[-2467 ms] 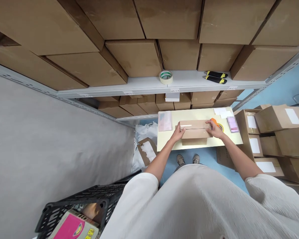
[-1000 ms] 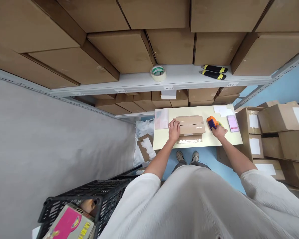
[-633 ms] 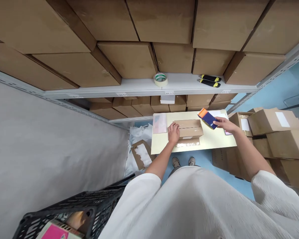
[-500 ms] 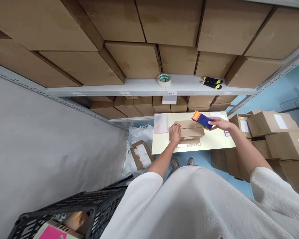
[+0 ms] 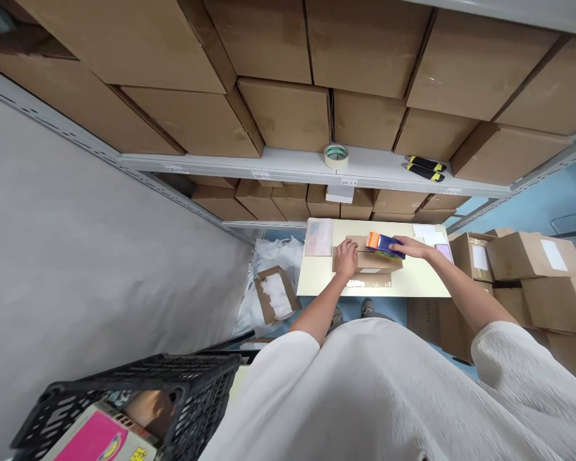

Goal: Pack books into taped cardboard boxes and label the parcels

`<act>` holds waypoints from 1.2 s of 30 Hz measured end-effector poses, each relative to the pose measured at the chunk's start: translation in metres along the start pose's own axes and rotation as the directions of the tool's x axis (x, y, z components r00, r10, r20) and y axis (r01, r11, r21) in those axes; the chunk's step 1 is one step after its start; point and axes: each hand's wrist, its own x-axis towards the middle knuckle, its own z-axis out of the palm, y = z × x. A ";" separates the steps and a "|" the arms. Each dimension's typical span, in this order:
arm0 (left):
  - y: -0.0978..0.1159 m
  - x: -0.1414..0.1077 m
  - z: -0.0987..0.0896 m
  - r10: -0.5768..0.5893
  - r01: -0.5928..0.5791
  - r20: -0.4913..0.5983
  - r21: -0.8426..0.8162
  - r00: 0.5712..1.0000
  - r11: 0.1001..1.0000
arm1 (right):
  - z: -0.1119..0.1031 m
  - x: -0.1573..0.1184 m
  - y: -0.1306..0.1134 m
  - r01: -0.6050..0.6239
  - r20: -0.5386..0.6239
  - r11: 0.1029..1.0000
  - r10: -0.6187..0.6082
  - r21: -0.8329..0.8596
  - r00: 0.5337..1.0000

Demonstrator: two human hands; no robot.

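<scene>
A closed brown cardboard box [image 5: 377, 263] lies on the pale yellow table [image 5: 319, 282], its top seam running lengthwise. My left hand [image 5: 347, 258] grips the left end of this box, fingers bent over its top. In my right hand [image 5: 407, 247] is a small dark blue box with an orange end [image 5: 384, 244], held by its right end. That blue box is low over the right part of the cardboard box; whether the two touch I cannot tell. A flap with shiny tape [image 5: 368, 280] sticks out along the near side.
A plastic sleeve [image 5: 319, 237], papers [image 5: 423, 232] and a phone [image 5: 444, 251] lie on the table. Behind it, the shelf [image 5: 288, 168] holds cartons, a tape roll [image 5: 336, 155] and two cutters [image 5: 425, 168]. Cartons [image 5: 532, 256] stack at right; a black crate [image 5: 201, 390] stands lower left.
My right hand has brought the blue box down and slightly left, over the cardboard box. My left hand stays on the box's left end. The view has shifted a little.
</scene>
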 end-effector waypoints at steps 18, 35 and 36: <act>0.018 0.007 -0.027 -0.149 0.151 0.070 -0.027 0.986 0.988 | -0.002 0.027 0.023 0.302 -0.032 0.930 -0.315 -0.211 0.948; 0.078 0.046 -0.050 -0.432 0.581 0.396 -0.644 0.810 0.497 | -0.004 0.023 0.038 0.323 -0.031 0.941 -0.327 -0.098 0.944; 0.079 0.047 -0.051 -0.437 0.585 0.399 -0.647 0.806 0.489 | -0.004 0.023 0.038 0.323 -0.031 0.942 -0.327 -0.096 0.945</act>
